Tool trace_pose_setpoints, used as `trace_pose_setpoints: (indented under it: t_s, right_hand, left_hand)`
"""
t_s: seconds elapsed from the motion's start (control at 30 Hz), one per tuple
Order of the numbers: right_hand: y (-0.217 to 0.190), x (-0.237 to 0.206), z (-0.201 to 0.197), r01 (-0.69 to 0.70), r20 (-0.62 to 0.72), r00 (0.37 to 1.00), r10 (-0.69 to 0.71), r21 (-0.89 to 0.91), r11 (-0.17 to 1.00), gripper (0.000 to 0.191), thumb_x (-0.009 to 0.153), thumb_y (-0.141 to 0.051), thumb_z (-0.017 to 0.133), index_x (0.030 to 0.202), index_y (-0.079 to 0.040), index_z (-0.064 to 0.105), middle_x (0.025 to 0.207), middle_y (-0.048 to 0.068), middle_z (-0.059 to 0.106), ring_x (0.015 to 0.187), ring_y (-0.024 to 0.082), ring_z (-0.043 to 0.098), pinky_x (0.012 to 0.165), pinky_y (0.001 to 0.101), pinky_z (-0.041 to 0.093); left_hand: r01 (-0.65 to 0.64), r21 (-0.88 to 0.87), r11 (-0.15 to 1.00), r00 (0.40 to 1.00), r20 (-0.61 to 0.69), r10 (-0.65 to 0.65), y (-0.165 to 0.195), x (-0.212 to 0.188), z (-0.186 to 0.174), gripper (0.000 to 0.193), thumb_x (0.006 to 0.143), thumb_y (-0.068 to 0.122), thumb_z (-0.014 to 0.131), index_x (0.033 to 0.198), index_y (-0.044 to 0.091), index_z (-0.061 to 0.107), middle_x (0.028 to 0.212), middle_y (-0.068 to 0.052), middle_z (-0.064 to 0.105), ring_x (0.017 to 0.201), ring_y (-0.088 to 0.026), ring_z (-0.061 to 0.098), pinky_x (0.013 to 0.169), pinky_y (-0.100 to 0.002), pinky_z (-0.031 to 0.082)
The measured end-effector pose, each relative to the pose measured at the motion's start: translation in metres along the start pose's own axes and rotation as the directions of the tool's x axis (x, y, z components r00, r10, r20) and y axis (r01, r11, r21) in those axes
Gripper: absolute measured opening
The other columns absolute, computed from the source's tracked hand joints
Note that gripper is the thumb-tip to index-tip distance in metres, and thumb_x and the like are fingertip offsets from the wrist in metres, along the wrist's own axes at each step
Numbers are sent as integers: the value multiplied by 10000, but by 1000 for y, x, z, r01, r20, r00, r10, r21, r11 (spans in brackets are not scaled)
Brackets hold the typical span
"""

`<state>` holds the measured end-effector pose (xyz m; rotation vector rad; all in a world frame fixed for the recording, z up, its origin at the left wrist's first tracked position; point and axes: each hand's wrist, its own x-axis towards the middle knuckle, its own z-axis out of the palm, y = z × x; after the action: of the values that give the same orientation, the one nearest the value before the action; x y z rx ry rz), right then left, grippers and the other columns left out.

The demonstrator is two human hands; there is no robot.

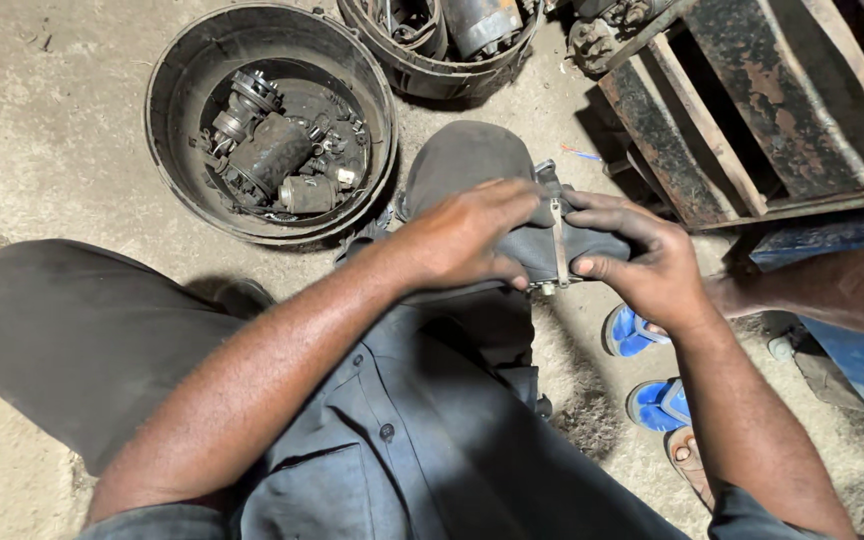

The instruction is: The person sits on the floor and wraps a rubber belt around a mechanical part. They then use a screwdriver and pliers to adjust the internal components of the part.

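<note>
Head view. At frame centre the left hand (467, 240) and the right hand (642, 262) meet over a dark part (592, 243) resting on the person's raised knee (462, 155). The left fingers are closed over the part's left end and top. The right fingers are clamped on its right end, thumb underneath. A thin metal strap (558, 245) crosses the part upright between the two hands, with a small bolt end showing at its lower tip. What kind of part it is cannot be told; the hands hide most of it.

Upper left of the frame: a round black tub (177, 120) on the floor, holding greasy motor parts (272, 150). A second tub (432, 70) sits at top centre. Upper right: a rusty metal frame (752, 110). Lower right: blue sandals (642, 335).

Judgement on handling: the knee is a rounded, soft support, so the part is likely to roll. Both grips should stay firm and low on the part, thumbs kept off the strap's edge. The surfaces look greasy; slippage is the main risk.
</note>
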<state>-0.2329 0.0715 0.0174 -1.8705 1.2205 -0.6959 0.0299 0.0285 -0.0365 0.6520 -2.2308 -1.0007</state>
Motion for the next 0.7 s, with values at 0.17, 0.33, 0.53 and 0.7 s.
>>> trace_pose_setpoints:
  t_s: [0.17, 0.33, 0.53, 0.7]
  right_hand:
    - [15, -2, 5, 81, -59, 995, -86, -79, 994, 421, 803, -159, 851, 1187, -27, 741, 1388, 162, 685, 1307, 257, 655, 1122, 393, 522]
    - [37, -6, 12, 117, -168, 979, -117, -13, 993, 297, 855, -153, 843, 1088, -5, 737, 1351, 205, 699, 1278, 263, 677, 1088, 370, 544]
    - [56, -9, 21, 143, -247, 963, -106, 136, 980, 252, 958, -196, 796, 1021, 2, 654, 1344, 252, 688, 1298, 281, 674, 1115, 378, 552]
    - [45, -7, 20, 58, -196, 980, -21, 182, 982, 278, 970, -236, 790, 1030, -7, 643, 1406, 235, 668, 1320, 254, 631, 1145, 383, 495]
  left_hand:
    - [-50, -87, 995, 997, -55, 46, -11, 2, 4, 457, 810, 304, 861, 1161, 69, 688, 1447, -141, 581, 1312, -350, 582, 1077, -447, 501]
    - [-31, -112, 993, 984, -178, 11, -13, 3, 25, 381, 803, 330, 862, 1070, 98, 719, 1385, -112, 629, 1283, -336, 611, 1069, -445, 505]
    - [-14, -160, 987, 953, -301, -35, -12, 4, 39, 319, 856, 315, 850, 1058, 98, 734, 1401, -103, 659, 1283, -329, 629, 1086, -428, 506]
    - [84, -353, 932, 921, -329, -208, -5, 2, 40, 459, 831, 250, 845, 1216, 46, 701, 1351, -119, 674, 1263, -309, 632, 1089, -417, 482]
